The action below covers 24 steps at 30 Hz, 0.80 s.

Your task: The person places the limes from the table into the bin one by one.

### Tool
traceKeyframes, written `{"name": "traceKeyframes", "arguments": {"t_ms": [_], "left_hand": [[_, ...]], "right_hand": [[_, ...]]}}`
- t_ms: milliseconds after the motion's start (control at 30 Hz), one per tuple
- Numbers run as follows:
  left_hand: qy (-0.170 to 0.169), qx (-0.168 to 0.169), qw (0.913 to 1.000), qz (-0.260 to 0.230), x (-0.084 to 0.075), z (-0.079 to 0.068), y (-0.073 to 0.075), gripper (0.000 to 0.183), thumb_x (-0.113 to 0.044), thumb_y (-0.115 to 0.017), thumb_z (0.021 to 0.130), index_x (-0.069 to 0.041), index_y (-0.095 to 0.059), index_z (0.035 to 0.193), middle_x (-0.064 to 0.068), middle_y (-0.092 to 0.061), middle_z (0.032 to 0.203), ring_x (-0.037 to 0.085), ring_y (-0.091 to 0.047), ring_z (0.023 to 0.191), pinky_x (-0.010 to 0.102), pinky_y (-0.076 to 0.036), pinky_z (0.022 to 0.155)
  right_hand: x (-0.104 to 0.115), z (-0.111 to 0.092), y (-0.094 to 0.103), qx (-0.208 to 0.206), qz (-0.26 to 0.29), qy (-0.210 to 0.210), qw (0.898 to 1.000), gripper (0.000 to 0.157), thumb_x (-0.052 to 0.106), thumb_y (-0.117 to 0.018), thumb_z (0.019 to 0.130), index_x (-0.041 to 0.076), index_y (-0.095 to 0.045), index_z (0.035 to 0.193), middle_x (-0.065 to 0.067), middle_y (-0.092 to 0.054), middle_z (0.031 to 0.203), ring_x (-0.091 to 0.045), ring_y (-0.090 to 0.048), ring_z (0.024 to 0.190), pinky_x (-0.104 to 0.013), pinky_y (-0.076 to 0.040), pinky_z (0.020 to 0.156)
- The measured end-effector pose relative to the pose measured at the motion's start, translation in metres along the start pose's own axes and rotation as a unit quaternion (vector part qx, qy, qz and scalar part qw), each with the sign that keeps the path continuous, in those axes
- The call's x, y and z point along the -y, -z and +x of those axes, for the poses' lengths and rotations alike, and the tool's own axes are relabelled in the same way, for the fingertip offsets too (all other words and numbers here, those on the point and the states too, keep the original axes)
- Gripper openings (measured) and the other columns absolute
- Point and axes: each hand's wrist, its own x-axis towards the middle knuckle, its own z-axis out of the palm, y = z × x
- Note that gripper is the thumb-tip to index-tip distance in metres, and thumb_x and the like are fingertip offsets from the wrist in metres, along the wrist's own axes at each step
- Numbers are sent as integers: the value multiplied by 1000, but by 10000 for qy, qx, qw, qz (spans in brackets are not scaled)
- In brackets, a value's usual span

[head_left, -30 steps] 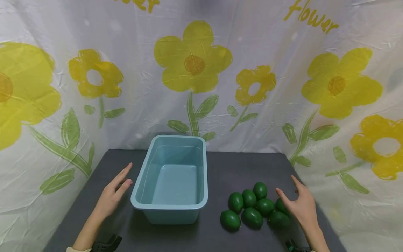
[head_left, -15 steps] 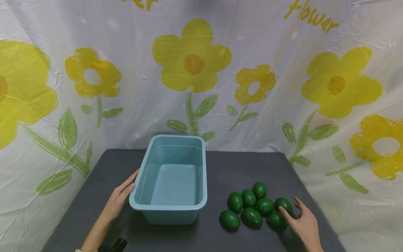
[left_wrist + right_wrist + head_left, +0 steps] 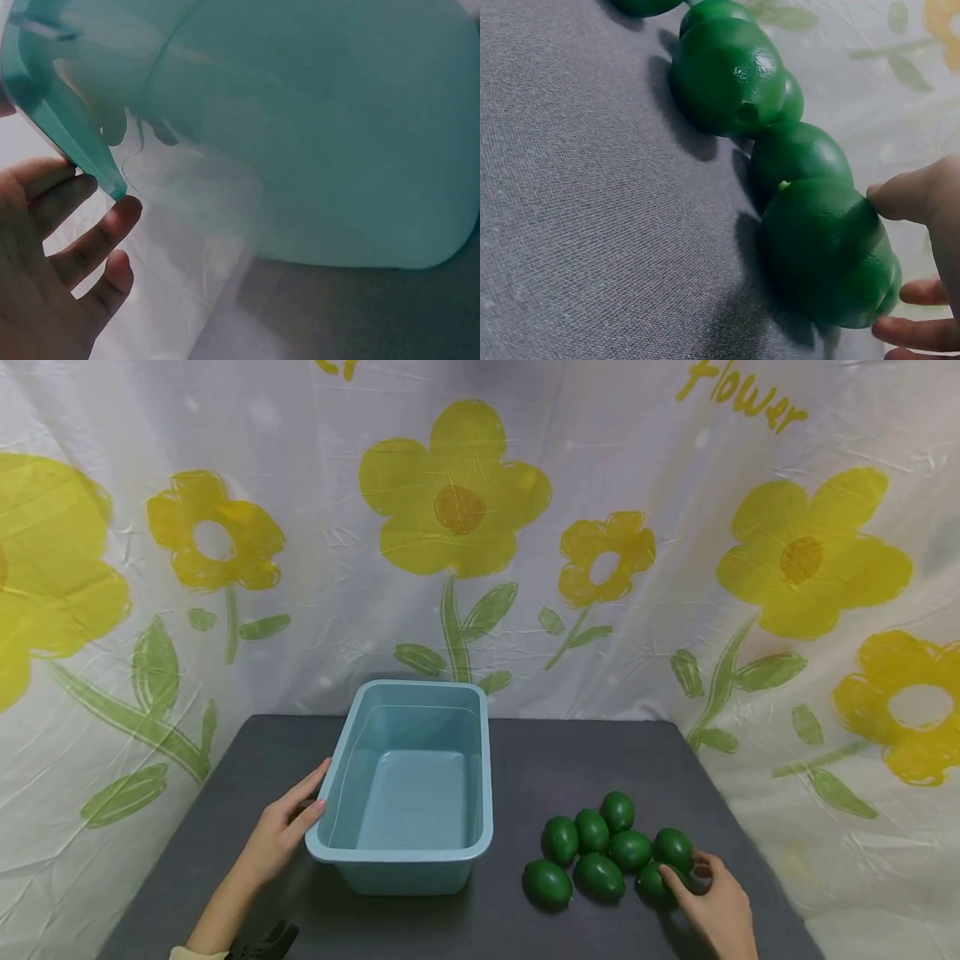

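Note:
My left hand (image 3: 273, 842) is at the left side of a light blue plastic tub (image 3: 401, 855), its fingers extended and touching the rim. In the left wrist view, fingertips lie against the underside of the tub's rim (image 3: 86, 146). At the right, my right hand (image 3: 717, 910) has its thumb and fingers on opposite sides of a dark green lime (image 3: 652, 888), pinching it where it lies. The right wrist view shows this lime (image 3: 821, 251) large, thumb at its top edge and fingertips below. Part of it is hidden by the thumb in the head view.
Several more green limes (image 3: 600, 877) lie clustered to the left of my right hand. They rest on a dark grey cloth-covered table (image 3: 517, 768). A white curtain with yellow flowers (image 3: 322, 568) hangs along the back and sides. Nothing lies inside the tub.
My left hand has moved right to the tub's rim. My right hand has come down and left, its thumb and fingers closing round the nearest lime.

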Motion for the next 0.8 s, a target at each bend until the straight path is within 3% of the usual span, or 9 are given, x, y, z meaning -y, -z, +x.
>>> {"name": "traceKeyframes", "arguments": {"t_ms": [133,333,567,800], "left_hand": [[-26,92,9999,130,1,1,3,60,-2,-57,105,-6,-42,163,11,-42,163,-18,-44,129,10,-46,88],[-125,-9,9996,256,1,1,2,60,-2,-59,104,-7,-44,162,-3,-42,164,-17,-44,130,10,-44,88],[-172,-143,9992,335,1,2,1,62,-1,-60,102,-7,-44,162,7,-44,165,-17,-40,136,8,-42,90],[-249,-35,9987,435,0,3,2,62,-1,-59,103,-7,-43,162,9,-44,166,-16,-42,134,10,-42,90]], "right_hand": [[0,-3,-1,186,-106,-67,9997,90,71,-67,93,-11,-59,125,-34,-68,111,-42,-69,91,-58,-55,79],[2,-7,-5,443,-190,-17,9988,95,75,-71,87,-9,-63,131,-34,-70,118,-44,-71,99,-56,-57,80],[2,-8,-3,553,-177,167,9982,92,73,-75,85,-3,-64,136,-27,-73,109,-39,-71,93,-55,-57,76],[-2,-8,-3,611,-110,161,9979,88,71,-74,88,-3,-64,135,-17,-74,99,-30,-70,83,-52,-56,72]]}}
